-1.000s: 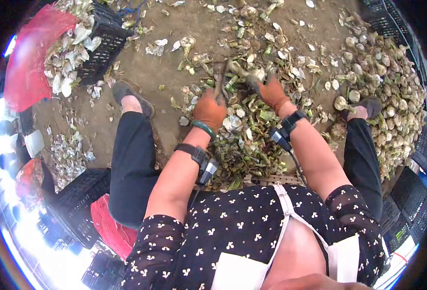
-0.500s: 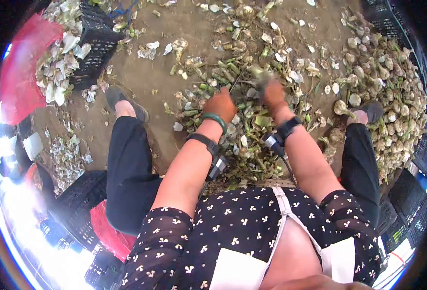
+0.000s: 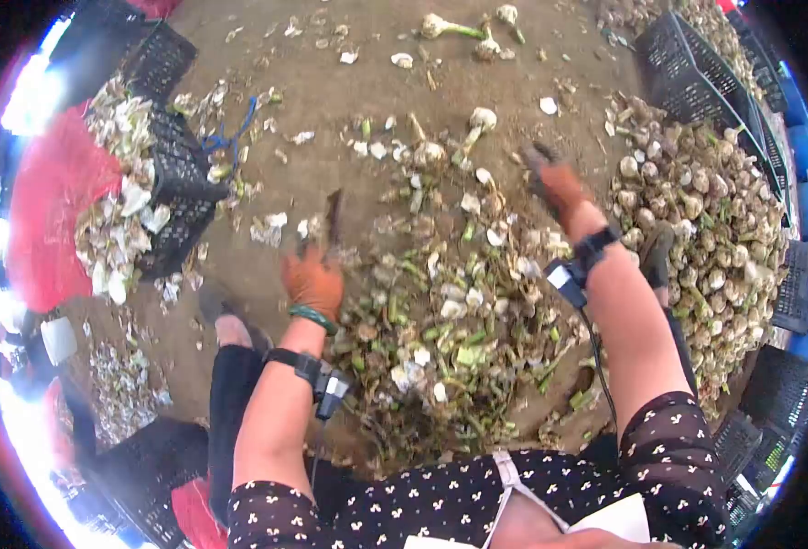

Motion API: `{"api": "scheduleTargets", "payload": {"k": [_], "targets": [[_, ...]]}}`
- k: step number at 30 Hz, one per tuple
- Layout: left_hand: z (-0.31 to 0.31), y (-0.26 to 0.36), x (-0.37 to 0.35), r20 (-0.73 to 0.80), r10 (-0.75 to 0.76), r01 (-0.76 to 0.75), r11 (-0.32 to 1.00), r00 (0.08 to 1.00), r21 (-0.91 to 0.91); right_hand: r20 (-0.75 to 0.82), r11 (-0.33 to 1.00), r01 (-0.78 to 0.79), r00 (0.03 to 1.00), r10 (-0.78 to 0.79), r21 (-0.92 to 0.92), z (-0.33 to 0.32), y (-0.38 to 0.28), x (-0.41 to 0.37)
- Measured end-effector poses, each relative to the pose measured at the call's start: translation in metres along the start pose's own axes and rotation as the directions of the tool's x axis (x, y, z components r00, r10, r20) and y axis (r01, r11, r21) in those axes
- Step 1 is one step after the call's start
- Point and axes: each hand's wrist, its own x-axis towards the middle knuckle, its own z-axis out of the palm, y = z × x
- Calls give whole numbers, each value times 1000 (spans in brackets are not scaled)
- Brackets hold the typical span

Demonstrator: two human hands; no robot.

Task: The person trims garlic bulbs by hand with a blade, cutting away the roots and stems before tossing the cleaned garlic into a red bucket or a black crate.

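Note:
My left hand (image 3: 312,282), in an orange glove, is closed around a knife whose narrow dark blade (image 3: 333,216) points away from me. It hovers at the left edge of a heap of cut garlic stems and peelings (image 3: 450,343). My right hand (image 3: 558,183), gloved in orange with dark fingertips, reaches forward above the ground. Its fingers look stretched out, somewhat blurred, and I see nothing held in them. Whole garlic bulbs with stalks (image 3: 479,123) lie on the dirt left of that hand.
A large pile of garlic bulbs (image 3: 697,220) lies on the right, beside a black crate (image 3: 688,69). On the left, another black crate (image 3: 180,197) stands by pale peelings (image 3: 116,233) and red sheeting (image 3: 52,220). Blue cord (image 3: 235,133) lies near it.
My hands have moved apart: the left with the knife to the left, the right outward to the right. The view has shifted, showing more ground ahead.

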Motion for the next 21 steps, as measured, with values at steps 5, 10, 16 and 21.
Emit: {"api": "scheduleTargets", "payload": {"k": [5, 10, 16, 21], "targets": [[31, -20, 53, 362, -217, 372, 816, 906, -442, 95, 805, 156, 988, -124, -573, 61, 9, 108], [55, 35, 90, 410, -138, 364, 754, 902, -547, 272, 332, 387, 899, -343, -860, 136, -73, 31], [53, 80, 41, 435, -65, 366, 660, 898, -657, 369, 436, 532, 836, -405, -726, 146, -15, -42], [21, 103, -38, 606, -71, 515, 610, 792, -602, 308, 534, 479, 872, -380, -696, 96, 25, -129]]}}
